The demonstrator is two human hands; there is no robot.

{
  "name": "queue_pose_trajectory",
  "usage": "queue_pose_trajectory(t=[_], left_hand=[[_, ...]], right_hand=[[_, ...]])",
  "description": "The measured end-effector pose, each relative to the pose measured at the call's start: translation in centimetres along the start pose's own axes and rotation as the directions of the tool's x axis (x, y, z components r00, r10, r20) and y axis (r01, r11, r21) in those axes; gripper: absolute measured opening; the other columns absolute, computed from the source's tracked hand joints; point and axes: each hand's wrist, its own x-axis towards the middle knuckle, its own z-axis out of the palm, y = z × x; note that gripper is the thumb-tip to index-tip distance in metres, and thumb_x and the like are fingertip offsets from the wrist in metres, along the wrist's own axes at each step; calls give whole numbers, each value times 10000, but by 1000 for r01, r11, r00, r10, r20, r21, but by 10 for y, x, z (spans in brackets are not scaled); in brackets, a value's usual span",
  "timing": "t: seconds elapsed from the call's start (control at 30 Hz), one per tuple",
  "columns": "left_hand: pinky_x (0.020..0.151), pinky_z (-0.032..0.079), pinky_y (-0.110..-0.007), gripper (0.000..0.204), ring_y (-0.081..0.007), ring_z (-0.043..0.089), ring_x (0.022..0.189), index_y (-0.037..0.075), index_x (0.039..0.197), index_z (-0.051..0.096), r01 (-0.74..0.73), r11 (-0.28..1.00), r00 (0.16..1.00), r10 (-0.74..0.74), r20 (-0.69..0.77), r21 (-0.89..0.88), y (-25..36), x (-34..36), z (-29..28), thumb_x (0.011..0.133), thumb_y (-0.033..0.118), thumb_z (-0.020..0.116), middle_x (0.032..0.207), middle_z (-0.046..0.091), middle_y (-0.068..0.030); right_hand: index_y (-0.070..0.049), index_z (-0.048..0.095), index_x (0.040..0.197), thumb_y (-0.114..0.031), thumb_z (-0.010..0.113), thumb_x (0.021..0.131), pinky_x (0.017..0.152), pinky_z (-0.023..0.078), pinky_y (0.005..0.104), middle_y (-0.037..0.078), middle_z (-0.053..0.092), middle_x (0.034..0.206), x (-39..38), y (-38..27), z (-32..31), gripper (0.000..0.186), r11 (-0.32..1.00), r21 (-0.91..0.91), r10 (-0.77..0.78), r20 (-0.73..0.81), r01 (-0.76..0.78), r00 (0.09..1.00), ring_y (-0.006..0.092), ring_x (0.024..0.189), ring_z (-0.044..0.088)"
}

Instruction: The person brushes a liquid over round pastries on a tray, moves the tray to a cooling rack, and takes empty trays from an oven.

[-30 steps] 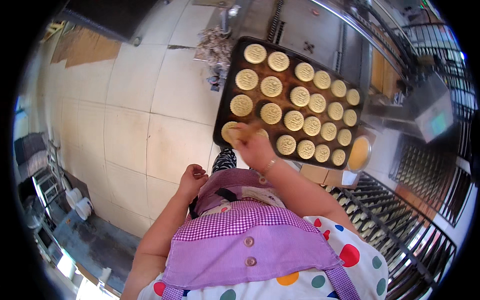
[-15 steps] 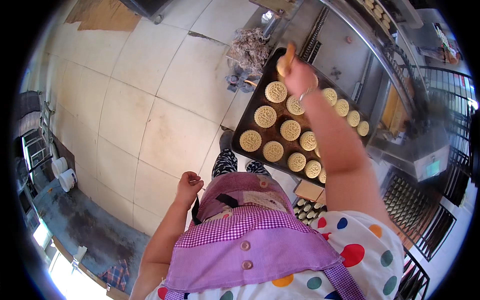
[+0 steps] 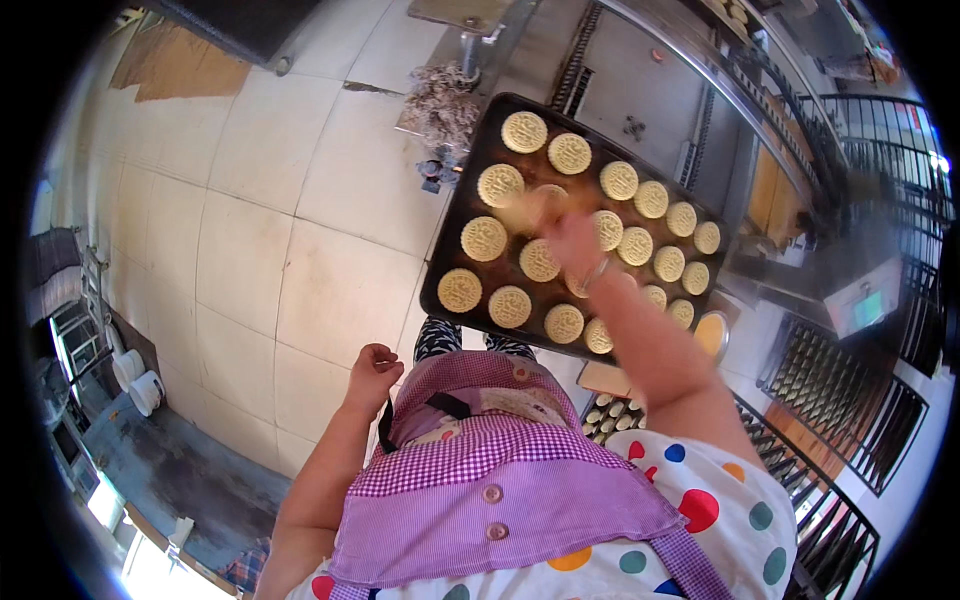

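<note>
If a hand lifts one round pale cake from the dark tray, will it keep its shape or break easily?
The cake is probably soft and fragile: it looks pale, with a fine pressed pattern that fingers could smear. Being flat and round, it should lie steady on the tray and not roll. The right hand hovers over the rows, blurred, so its grip cannot be judged.

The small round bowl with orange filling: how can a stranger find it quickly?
Start at the big dark baking tray full of pale round cookies. Go to its near right corner, beside the right forearm. The bowl sits just off the tray, smooth orange inside, unlike the patterned cookies.
</note>
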Motion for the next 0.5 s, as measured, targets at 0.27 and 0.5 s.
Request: queue_pose_trajectory(t=[0.27, 0.5], left_hand=[[825, 493, -298, 391, -193, 586, 948, 15, 1091, 455, -17, 997, 999, 13, 53, 80, 15, 0, 47, 758, -28, 656, 1019, 572, -110], [808, 497, -296, 389, -188, 591, 918, 16, 1083, 461, -28, 986, 997, 16, 75, 167, 22, -6, 84, 758, -17, 672, 997, 573, -97]], right_hand=[[-68, 634, 1001, -309, 556, 848, 614, 501, 430, 197, 637, 856, -29, 52, -21, 296, 996, -88, 21, -32, -24, 999, 365, 734, 615], [-52, 627, 1066, -156, 642, 817, 737, 509, 375, 177, 656, 967, -126, 124, -30, 271, 787, 591, 251, -45, -176, 967, 281, 868, 648]])
